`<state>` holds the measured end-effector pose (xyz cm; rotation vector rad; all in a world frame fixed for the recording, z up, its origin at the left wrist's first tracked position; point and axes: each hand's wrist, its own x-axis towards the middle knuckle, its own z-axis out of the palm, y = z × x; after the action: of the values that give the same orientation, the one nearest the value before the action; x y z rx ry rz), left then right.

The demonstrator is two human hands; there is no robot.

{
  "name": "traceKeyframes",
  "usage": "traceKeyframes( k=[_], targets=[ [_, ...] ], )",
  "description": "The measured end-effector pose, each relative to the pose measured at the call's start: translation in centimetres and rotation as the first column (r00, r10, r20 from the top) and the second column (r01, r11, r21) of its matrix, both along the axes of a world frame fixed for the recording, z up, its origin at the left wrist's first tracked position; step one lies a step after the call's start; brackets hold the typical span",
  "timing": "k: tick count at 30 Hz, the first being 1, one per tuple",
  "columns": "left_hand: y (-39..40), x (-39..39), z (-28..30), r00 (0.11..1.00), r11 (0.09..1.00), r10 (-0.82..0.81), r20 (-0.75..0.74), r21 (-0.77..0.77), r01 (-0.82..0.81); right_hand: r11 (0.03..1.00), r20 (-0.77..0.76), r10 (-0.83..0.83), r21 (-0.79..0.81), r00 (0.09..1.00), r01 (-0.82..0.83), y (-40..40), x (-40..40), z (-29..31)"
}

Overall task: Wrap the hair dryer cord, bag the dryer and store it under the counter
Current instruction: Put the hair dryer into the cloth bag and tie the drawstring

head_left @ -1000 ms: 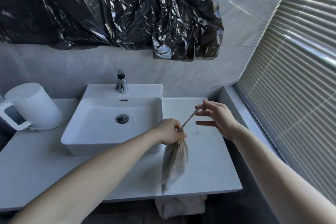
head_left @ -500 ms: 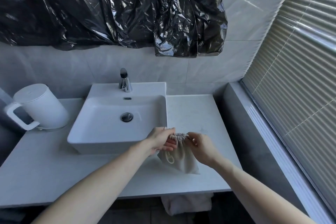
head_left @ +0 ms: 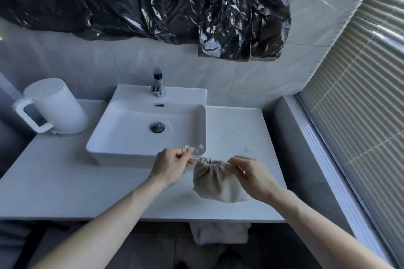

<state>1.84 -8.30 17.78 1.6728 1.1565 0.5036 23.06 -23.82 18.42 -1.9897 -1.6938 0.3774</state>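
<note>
Nearest the camera, below the front edge of the counter [head_left: 65, 192], a folded white towel [head_left: 220, 233] shows on a lower level, almost straight beneath the drawstring bag [head_left: 215, 181]. That beige cloth bag is held over the counter top just to the right of the sink's front right corner, its gathered mouth turned up and nearly drawn closed, its rounded body bulging toward the counter's front edge; whether it touches the counter cannot be told, and the hair dryer itself cannot be seen. The left hand [head_left: 169, 165], in front of the sink's front right corner, has its fingers curled and pinches the white drawstring [head_left: 189, 151], which loops up past the knuckles and runs across to the bag's mouth. The right hand [head_left: 249, 176], on the bag's right side, pinches the cord end at the gathered rim between thumb and fingers. Behind the hands sits the white rectangular vessel sink [head_left: 122, 124], with a round metal drain [head_left: 157, 127] in its floor and a chrome faucet [head_left: 157, 82] on its back ledge. To the sink's left stands a white electric kettle [head_left: 58, 108], handle facing left. Above the sink, crinkled black plastic sheeting [head_left: 153, 0] hangs on the tiled wall. Far to the sink's right, closed window blinds [head_left: 358, 98] fill the side wall.
</note>
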Motion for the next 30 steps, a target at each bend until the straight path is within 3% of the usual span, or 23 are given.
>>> traceKeyframes(
  k=[4, 7, 10, 17, 20, 24, 30],
  targets=[
    [-2.9, -2.5, 2.0, 0.983, 1.000, 0.019, 0.180, 0.009, -0.021, 1.000, -0.044, 0.019, -0.002, 0.999, -0.019, -0.4, -1.4, 0.9],
    [-4.6, -3.9, 3.1, 0.980, 0.996, 0.040, 0.194, 0.067, -0.054, 0.999, -0.235, -0.004, -0.040, 0.972, -0.005, -0.9, -2.5, 1.7],
    [-6.8, -5.6, 4.4, 0.989, 0.983, 0.092, 0.114, 0.149, -0.108, 0.995, -0.434, -0.009, -0.090, 0.901, -0.033, -1.6, -4.2, 1.8],
    [-9.3, -11.4, 4.4, 0.923, 0.930, 0.352, 0.152, 0.057, -0.364, 0.980, -0.724, -0.143, -0.197, 0.675, -0.004, -1.5, -7.0, -0.2],
    [-10.5, -12.3, 4.3, 0.901, 0.908, 0.414, 0.129, 0.019, -0.420, 0.977, -0.758, -0.117, -0.205, 0.642, -0.064, -0.8, -8.8, -0.5],
    [-10.7, -14.9, 4.5, 0.848, 0.867, 0.497, 0.185, -0.150, -0.475, 0.957, -0.762, -0.123, -0.261, 0.636, -0.128, 0.1, -10.7, -1.0],
    [-9.8, -16.4, 6.4, 0.771, 0.829, 0.527, 0.356, -0.417, -0.373, 0.914, -0.717, 0.167, -0.144, 0.676, -0.379, 1.5, -14.2, -0.3]
  ],
)
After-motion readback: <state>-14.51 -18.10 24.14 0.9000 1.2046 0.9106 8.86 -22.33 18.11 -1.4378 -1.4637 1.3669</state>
